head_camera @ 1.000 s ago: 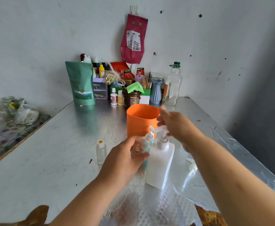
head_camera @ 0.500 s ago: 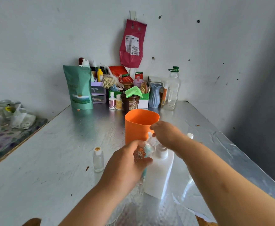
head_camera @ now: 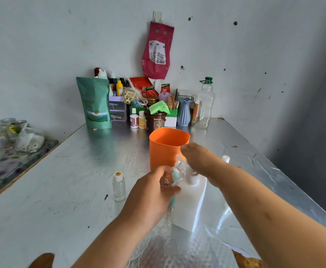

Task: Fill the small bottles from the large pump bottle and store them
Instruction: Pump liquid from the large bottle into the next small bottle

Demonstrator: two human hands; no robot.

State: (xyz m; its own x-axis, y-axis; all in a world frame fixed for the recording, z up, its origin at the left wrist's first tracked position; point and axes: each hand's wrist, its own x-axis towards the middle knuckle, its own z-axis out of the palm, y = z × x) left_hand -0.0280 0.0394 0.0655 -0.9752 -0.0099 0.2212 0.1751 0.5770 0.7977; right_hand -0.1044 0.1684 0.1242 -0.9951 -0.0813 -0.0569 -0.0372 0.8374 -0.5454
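A large white pump bottle (head_camera: 191, 207) stands on the metal table (head_camera: 61, 180) in front of me. My right hand (head_camera: 199, 159) sits on top of its pump head with the fingers curled down over it; the head itself is mostly hidden. My left hand (head_camera: 150, 196) grips a small clear bottle with a cartoon sticker (head_camera: 170, 179), tilted with its mouth at the pump's nozzle. Another small clear bottle with a pale cap (head_camera: 119, 187) stands upright on the table left of my left hand. A small white cap (head_camera: 225, 158) shows behind my right wrist.
An orange cup (head_camera: 165, 149) stands just behind the pump bottle. Along the back wall are a green pouch (head_camera: 95, 105), small jars, a blue vase (head_camera: 183, 112) and a clear plastic bottle (head_camera: 204, 107). A side table with bags (head_camera: 13, 144) is at the left.
My right hand has come down from above the pump onto its head, and the pump head sits lower. My left hand keeps the small bottle at the nozzle.
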